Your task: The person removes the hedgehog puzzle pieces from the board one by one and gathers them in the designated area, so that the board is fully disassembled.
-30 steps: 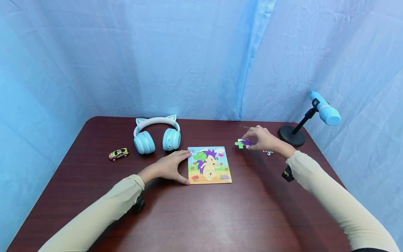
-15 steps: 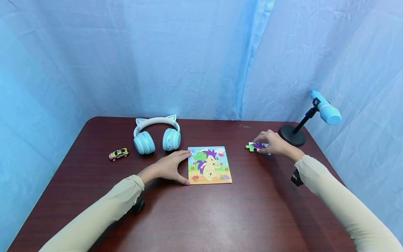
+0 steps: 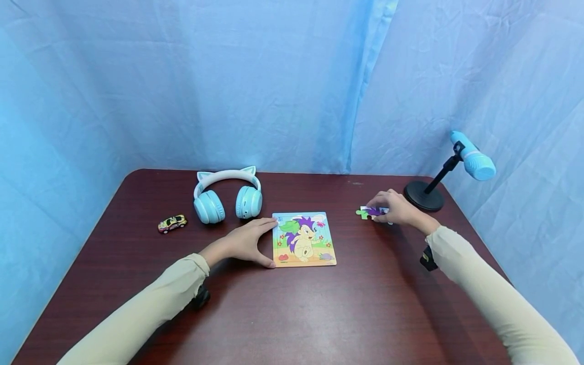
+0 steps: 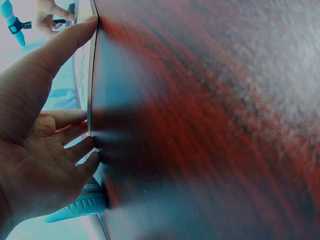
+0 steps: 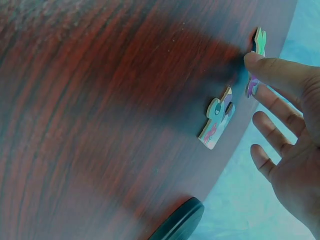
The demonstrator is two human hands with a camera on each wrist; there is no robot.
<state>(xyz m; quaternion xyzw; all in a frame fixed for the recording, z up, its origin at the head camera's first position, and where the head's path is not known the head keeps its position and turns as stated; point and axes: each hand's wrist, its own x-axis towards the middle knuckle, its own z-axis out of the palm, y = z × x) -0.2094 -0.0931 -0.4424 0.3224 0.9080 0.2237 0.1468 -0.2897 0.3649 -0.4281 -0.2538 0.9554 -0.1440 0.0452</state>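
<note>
At left on the dark wood-grain tabletop [image 3: 292,309], a multicoloured toy car [image 3: 172,223]; next, blue-and-white cat-ear headphones [image 3: 209,206]. The left hand [image 3: 244,240], thumb and fingers spread apart, touches the left edge of a square hedgehog jigsaw board [image 3: 303,239] at centre. Farther right, the right hand [image 3: 394,209] pinches a green-and-purple jigsaw piece [image 3: 363,214]; whether this piece touches the tabletop cannot be told. A second jigsaw piece [image 5: 217,120], mostly hidden in the head view, lies near it. At far right, a light-blue microphone [image 3: 478,165] tilts on a black stand [image 3: 423,196].
</note>
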